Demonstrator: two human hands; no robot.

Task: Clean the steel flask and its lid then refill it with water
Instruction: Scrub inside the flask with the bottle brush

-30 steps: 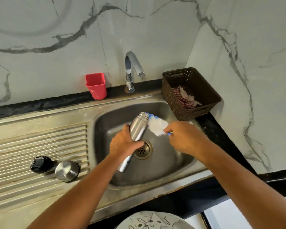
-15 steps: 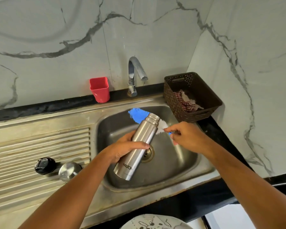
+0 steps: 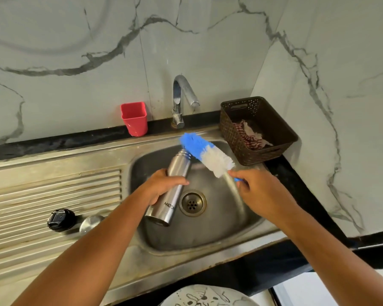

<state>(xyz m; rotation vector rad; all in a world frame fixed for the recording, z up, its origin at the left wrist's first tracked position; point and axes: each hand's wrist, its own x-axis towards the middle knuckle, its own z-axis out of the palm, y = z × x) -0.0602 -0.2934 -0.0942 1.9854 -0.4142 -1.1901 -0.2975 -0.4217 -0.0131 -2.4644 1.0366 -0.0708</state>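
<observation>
Steel flask [image 3: 177, 167] tilted over sink [image 3: 219, 230], mouth toward 12 o'clock, left hand [image 3: 161, 187] grip wrapped round its middle; right hand [image 3: 261, 193] grip pinching bottle brush [image 3: 208, 155], bristles just beside mouth; black lid [image 3: 61, 219], steel cap [image 3: 90, 223] at 8 o'clock on drainboard [image 3: 53, 191].

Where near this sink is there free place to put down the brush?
The ribbed drainboard is bare between the red cup and the black lid and steel cap. The ledge between cup and tap is also free. Crowded: the basin, where the left hand holds the flask and the right hand the brush; the basket holds cloth.
</observation>
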